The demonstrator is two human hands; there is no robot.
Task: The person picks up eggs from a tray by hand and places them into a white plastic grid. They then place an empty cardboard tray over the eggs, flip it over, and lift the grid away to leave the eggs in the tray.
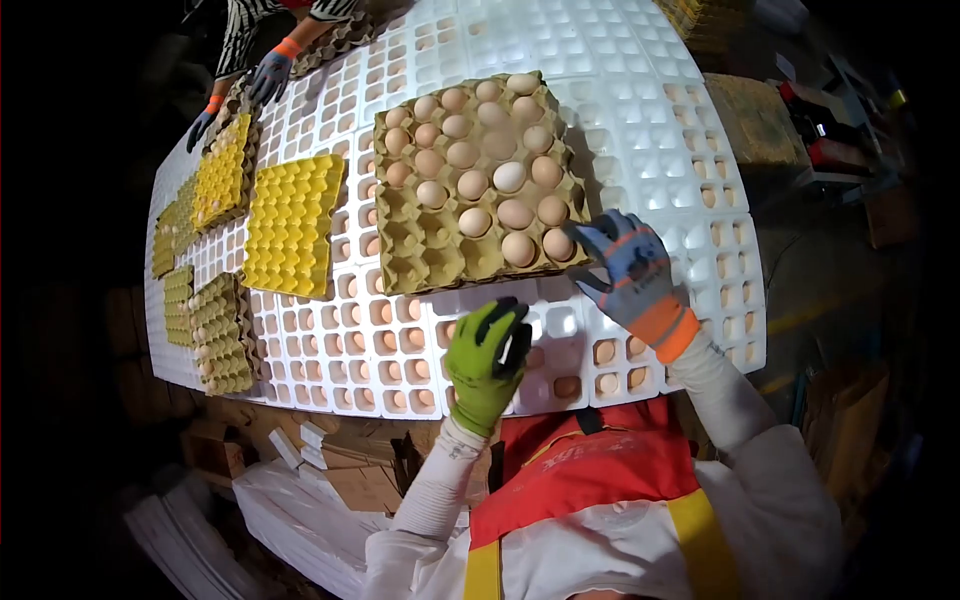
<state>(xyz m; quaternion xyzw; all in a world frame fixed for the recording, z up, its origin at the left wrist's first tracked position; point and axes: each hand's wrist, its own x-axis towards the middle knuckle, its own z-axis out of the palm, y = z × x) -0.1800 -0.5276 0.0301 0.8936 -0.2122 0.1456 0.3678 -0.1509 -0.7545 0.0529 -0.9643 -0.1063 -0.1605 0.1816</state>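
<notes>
A grey-brown pulp egg tray [416, 242] lies on the white foam trays in front of me. Brown and pale eggs [472, 185] fill much of it, while cells at its near left hold none. My right hand [628, 268], in a grey glove with an orange cuff, is at the tray's near right corner, thumb and fingers apart beside an egg [557, 244]. Below the tray's near edge, my left hand [486, 362] wears a green glove with black fingertips. Its fingers are bent with a gap between them, and no egg shows there. Foam cells [560, 322] lie between my hands.
White foam trays [660, 150] cover the table, many cells holding eggs. A yellow egg tray [290, 228] lies left, with stacked trays [222, 335] beyond it. Another person's gloved hands [272, 75] are at the far left. Foam pieces and cardboard [365, 485] sit below the near edge.
</notes>
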